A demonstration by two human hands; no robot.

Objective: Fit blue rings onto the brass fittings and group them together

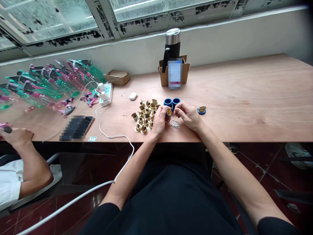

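My left hand [160, 121] is closed on a round gold-coloured metal part [169, 112] with a dark blue rim, its open side facing up. Just right of it, the fingers of my right hand [187, 115] are pinched together; whatever they hold is too small to make out. Thin silver wire rings [174, 124] lie on the table between my hands. Behind them stand two blue cup-shaped pieces [168, 101], side by side. A cluster of gold-coloured metal parts [144, 118] spreads left of my left hand. Right of my right hand sits a gold part on a blue base [201, 110].
A phone [175, 76] leans on a cardboard box [187, 70] holding a black flask [173, 45]. Left are a white earphone case [133, 96], a power strip [109, 93], a dark phone [77, 128], spray bottles [49, 80] and a co-worker's hand [18, 135]. A white cable [117, 136] crosses the table edge.
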